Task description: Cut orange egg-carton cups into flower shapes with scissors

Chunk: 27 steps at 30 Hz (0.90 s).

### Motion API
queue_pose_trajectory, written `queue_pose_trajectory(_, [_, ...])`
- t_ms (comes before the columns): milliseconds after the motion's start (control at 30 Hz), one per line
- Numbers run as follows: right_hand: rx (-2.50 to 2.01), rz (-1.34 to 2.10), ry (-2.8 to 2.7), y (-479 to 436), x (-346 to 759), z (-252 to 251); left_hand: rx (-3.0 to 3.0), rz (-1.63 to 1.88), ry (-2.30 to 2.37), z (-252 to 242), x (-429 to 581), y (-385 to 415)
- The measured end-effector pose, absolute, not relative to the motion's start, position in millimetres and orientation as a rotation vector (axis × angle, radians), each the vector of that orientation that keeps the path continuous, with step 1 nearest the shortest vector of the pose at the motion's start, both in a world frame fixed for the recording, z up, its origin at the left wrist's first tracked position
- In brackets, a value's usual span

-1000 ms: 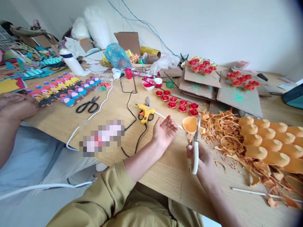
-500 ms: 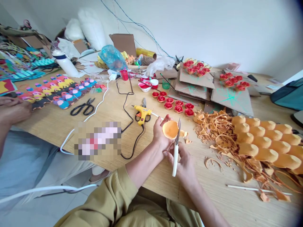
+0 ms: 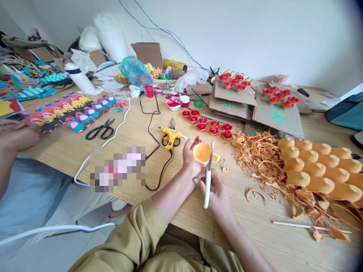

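Scissors (image 3: 208,185) overlap the orange cup (image 3: 201,152), which partly hides the left hand (image 3: 189,158).

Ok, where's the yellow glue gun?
In the head view, near centre: the yellow glue gun lies on the table over black-handled scissors, just left of the left hand.

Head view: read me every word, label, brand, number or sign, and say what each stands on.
Nothing can be read for certain.
Yellow plastic glue gun: label marks, too small to read.
Flat brown cardboard sheet with green starburst strokes: no legible words.
Pixelated pink-and-white patch: nothing legible.
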State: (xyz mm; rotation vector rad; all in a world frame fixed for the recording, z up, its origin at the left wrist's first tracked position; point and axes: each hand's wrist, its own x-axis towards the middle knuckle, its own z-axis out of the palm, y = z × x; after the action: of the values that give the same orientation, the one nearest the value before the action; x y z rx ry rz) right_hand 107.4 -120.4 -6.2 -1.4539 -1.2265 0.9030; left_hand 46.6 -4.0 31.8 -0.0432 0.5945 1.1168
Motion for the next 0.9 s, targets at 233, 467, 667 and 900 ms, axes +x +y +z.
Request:
queue_pose_trajectory(233, [-1.53, 0.855, -1.256, -126, 110, -8, -0.151, 1.198, 0.496, 38, 39, 3])
queue_pose_trajectory(467, [-1.568, 0.719, -1.256, -116, 111, 1, -0.109, 1.127, 0.654, 37, 47, -13])
queue_pose_trajectory(667, [-1.605, 0.598, -1.192, -117, 133, 2, -0.061, 1.073, 0.484, 35, 46, -9])
queue_pose_trajectory(900, [-1.632, 0.715, -1.242, -112, 155, 11, -0.077, 1.009, 0.343, 28, 40, -5])
